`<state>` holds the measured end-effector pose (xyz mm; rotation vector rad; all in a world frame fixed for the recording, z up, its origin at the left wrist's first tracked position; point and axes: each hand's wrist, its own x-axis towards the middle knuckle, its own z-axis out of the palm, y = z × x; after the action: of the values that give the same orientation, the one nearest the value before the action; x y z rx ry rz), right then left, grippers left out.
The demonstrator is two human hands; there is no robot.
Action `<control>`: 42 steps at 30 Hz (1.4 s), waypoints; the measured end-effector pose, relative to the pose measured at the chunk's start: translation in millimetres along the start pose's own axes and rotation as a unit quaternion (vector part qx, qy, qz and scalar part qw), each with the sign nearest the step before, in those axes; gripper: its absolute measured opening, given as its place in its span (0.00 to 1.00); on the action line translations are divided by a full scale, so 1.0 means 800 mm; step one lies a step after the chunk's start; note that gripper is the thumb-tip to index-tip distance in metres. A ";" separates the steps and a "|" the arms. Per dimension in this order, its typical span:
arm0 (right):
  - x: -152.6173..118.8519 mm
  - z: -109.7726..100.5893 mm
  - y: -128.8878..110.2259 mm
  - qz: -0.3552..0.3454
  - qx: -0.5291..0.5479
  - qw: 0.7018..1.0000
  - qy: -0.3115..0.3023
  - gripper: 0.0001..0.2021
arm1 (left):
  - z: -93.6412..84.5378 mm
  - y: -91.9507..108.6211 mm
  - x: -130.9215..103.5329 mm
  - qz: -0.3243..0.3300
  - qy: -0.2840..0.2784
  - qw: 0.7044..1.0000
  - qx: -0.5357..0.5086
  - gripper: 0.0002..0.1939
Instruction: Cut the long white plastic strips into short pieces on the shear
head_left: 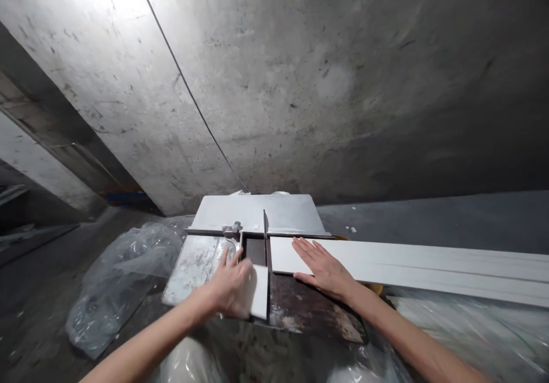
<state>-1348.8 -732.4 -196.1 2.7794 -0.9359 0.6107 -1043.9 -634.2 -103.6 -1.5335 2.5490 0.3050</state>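
My left hand (231,287) is curled at the left edge of a short white board piece (259,292), which lies on the near part of the saw table just left of the blade slot. Its fingers point up toward a small metal fitting (234,228). My right hand (325,270) lies flat, fingers stretched, on a long white board (398,258) reaching far to the right. The left end of that board sits close to the thin upright saw blade (265,224). Part of the short piece is hidden by my left hand.
A pale upright panel (291,211) stands behind the blade. The saw table has a metal plate (193,263) at left and a dark worn surface (309,308) at right. Clear plastic sheeting (124,280) lies at left. A cord (184,86) runs up the concrete wall (321,74).
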 end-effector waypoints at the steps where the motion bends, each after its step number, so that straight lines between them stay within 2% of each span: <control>1: 0.003 0.002 -0.002 -0.001 0.006 1.000 0.001 0.41 | 0.015 0.011 -0.020 0.027 -0.020 0.999 -0.006 0.43; 3: 0.019 0.009 -0.012 -0.004 0.022 1.000 0.007 0.41 | 0.045 0.029 -0.058 0.060 -0.035 0.997 -0.027 0.37; 6: 0.056 0.025 -0.043 -0.007 0.050 0.999 0.015 0.41 | 0.075 0.035 -0.097 0.090 -0.027 0.993 -0.072 0.41; 8: 0.078 0.032 -0.064 -0.006 0.064 0.998 0.019 0.40 | 0.075 0.018 -0.108 0.058 0.017 0.994 -0.096 0.49; 10: 0.092 0.033 -0.079 -0.002 0.072 0.997 0.022 0.40 | 0.062 -0.009 -0.104 0.004 0.093 0.990 -0.110 0.57; 13: 0.098 0.027 -0.089 0.009 0.079 0.997 0.008 0.38 | 0.030 -0.044 -0.070 -0.043 0.197 0.972 -0.122 0.56; 15: 0.099 0.020 -0.092 0.016 0.084 0.996 -0.003 0.36 | 0.010 -0.052 -0.030 -0.046 0.220 0.966 -0.127 0.59; 17: 0.098 0.015 -0.093 0.026 0.092 0.995 0.004 0.35 | -0.004 -0.049 0.013 -0.053 0.193 0.972 -0.123 0.63; 20: 0.089 0.007 -0.086 0.021 0.107 0.994 0.013 0.35 | -0.016 -0.037 0.061 -0.087 0.108 0.985 -0.107 0.64; 22: 0.077 0.005 -0.070 0.011 0.102 0.995 -0.001 0.37 | -0.019 -0.034 0.074 -0.104 0.080 0.985 -0.108 0.62; 25: 0.063 0.010 -0.033 0.013 0.061 0.998 -0.024 0.38 | -0.022 -0.043 0.084 -0.107 0.086 0.983 -0.118 0.62; 27: 0.065 0.018 -0.006 0.016 0.039 0.999 -0.030 0.38 | -0.025 -0.056 0.097 -0.103 0.096 0.983 -0.120 0.62; 31: 0.103 0.034 0.040 0.027 0.028 0.998 -0.040 0.36 | -0.035 -0.090 0.145 -0.097 0.122 0.980 -0.123 0.62; 34: 0.133 0.039 0.062 0.038 0.027 0.997 -0.055 0.35 | -0.044 -0.108 0.177 -0.101 0.128 0.980 -0.112 0.59; 37: 0.141 0.038 0.069 0.045 0.028 0.997 -0.057 0.35 | -0.051 -0.112 0.185 -0.099 0.122 0.983 -0.099 0.52; 39: 0.134 0.035 0.063 0.046 0.028 0.997 -0.053 0.35 | -0.051 -0.104 0.176 -0.092 0.118 0.984 -0.094 0.47; 42: 0.111 0.030 0.040 0.041 0.027 0.998 -0.043 0.35 | -0.044 -0.084 0.152 -0.092 0.116 0.986 -0.082 0.45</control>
<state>-1295.7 -812.8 -180.0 2.8472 -1.0720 0.5377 -1042.1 -777.6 -104.0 -1.9563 2.5799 0.3364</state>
